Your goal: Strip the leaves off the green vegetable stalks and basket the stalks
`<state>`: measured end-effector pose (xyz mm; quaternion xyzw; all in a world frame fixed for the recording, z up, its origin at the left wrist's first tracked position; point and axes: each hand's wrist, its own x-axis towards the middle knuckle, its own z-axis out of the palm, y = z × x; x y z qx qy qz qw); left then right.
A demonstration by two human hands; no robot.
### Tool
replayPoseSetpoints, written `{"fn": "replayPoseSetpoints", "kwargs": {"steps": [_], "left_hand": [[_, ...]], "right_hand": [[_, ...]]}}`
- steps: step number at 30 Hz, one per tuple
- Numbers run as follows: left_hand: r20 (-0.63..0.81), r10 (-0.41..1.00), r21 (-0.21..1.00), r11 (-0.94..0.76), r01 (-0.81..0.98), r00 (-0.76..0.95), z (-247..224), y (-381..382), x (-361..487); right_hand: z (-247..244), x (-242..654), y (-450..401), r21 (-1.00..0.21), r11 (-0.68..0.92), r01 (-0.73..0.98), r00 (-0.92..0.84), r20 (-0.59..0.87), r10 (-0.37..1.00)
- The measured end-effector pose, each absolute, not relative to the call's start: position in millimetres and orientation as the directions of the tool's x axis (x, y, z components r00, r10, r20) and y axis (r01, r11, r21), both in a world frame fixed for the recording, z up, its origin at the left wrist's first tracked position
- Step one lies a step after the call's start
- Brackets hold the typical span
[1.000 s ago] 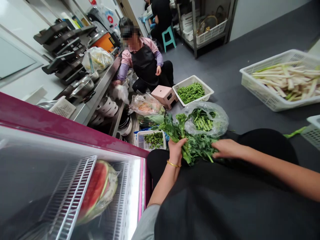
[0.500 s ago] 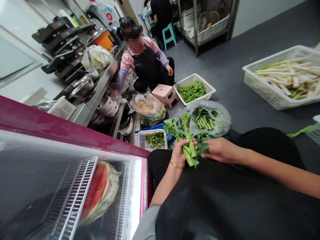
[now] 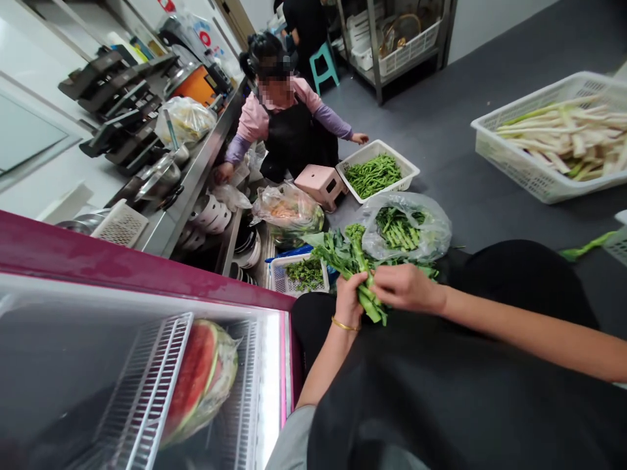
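While our left hand (image 3: 349, 301) clamps the stalks (image 3: 368, 303), nearer us than the bag (image 3: 437, 236), our right hand (image 3: 407, 287) curls against them, grip unclear; beans (image 3: 373, 176) lie beyond the bag.

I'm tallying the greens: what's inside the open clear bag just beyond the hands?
Green stalks show through the mouth of the clear bag. The top layer hides whatever lies beneath it, so the bag's bottom cannot be seen.

No readable text or labels.
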<state>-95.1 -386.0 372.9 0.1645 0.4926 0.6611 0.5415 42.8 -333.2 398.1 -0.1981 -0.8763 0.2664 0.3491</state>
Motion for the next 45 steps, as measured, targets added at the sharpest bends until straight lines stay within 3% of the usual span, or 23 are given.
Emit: {"fn": "replayPoseSetpoints", "kwargs": {"steps": [3, 6, 9, 11, 13, 14, 16, 18, 20, 22, 25, 28, 31, 33, 35, 37, 40, 42, 45], "left_hand": [[-0.237, 0.889, 0.910, 0.061, -0.411, -0.391, 370, -389, -94], [-0.173, 0.885, 0.949, 0.032, -0.314, -0.433, 368, -389, -85], [-0.283, 0.896, 0.886, 0.107, -0.450, -0.344, 368, -386, -80], [-0.395, 0.881, 0.791, 0.183, -0.584, -0.258, 368, -385, -83], [-0.484, 0.862, 0.679, 0.261, -0.686, -0.151, 369, -385, -93], [-0.511, 0.855, 0.626, 0.302, -0.718, -0.086, 369, -385, -98], [-0.532, 0.844, 0.544, 0.401, -0.737, 0.067, 369, -388, -108], [-0.521, 0.838, 0.518, 0.462, -0.720, 0.164, 370, -391, -113], [-0.524, 0.819, 0.513, 0.522, -0.682, 0.233, 371, -393, -111], [-0.514, 0.817, 0.543, 0.545, -0.639, 0.261, 374, -394, -105], [-0.441, 0.889, 0.690, 0.424, -0.587, 0.124, 379, -393, -93], [-0.374, 0.922, 0.807, 0.268, -0.526, -0.104, 380, -391, -85], [-0.417, 0.901, 0.761, 0.276, -0.588, -0.118, 376, -390, -83], [-0.463, 0.885, 0.677, 0.320, -0.663, -0.046, 372, -388, -86], [-0.489, 0.872, 0.608, 0.355, -0.710, 0.017, 369, -389, -94], [-0.494, 0.866, 0.562, 0.383, -0.733, 0.073, 366, -391, -103], [-0.472, 0.869, 0.508, 0.407, -0.759, 0.149, 361, -397, -115], [-0.443, 0.876, 0.490, 0.414, -0.767, 0.190, 358, -400, -118], [-0.398, 0.886, 0.523, 0.433, -0.734, 0.239, 358, -402, -115]], "right_hand": [[398, 51, -310, -0.805, 0.479, 0.348, -0.524, 0.256, 0.812], [397, 45, -285, -0.852, 0.335, 0.402, -0.451, 0.134, 0.883], [393, 36, -293, -0.746, 0.521, 0.414, -0.424, 0.349, 0.836], [389, 37, -314, -0.580, 0.734, 0.353, -0.504, 0.544, 0.671], [388, 46, -334, -0.494, 0.851, 0.176, -0.637, 0.602, 0.481], [388, 52, -339, -0.533, 0.839, 0.110, -0.671, 0.583, 0.458], [391, 62, -337, -0.756, 0.646, 0.103, -0.666, 0.430, 0.610], [397, 66, -320, -0.958, 0.252, 0.139, -0.602, 0.120, 0.789], [402, 63, -301, -0.994, -0.063, 0.095, -0.605, -0.108, 0.789], [405, 56, -287, -0.986, -0.163, 0.031, -0.628, -0.147, 0.764], [400, 48, -282, -0.991, -0.136, -0.004, -0.569, -0.109, 0.815], [389, 43, -290, -0.989, 0.081, 0.121, -0.458, 0.017, 0.889], [381, 41, -303, -0.861, 0.421, 0.284, -0.354, 0.314, 0.881], [380, 45, -313, -0.763, 0.602, 0.236, -0.422, 0.477, 0.771], [382, 56, -322, -0.709, 0.696, 0.111, -0.554, 0.537, 0.636], [385, 76, -324, -0.740, 0.668, 0.075, -0.656, 0.468, 0.593], [395, 107, -313, -0.852, 0.482, 0.203, -0.810, 0.131, 0.572], [407, 118, -301, -0.850, 0.428, 0.307, -0.833, -0.023, 0.553], [432, 108, -291, -0.837, 0.393, 0.381, -0.751, -0.032, 0.660]]}}
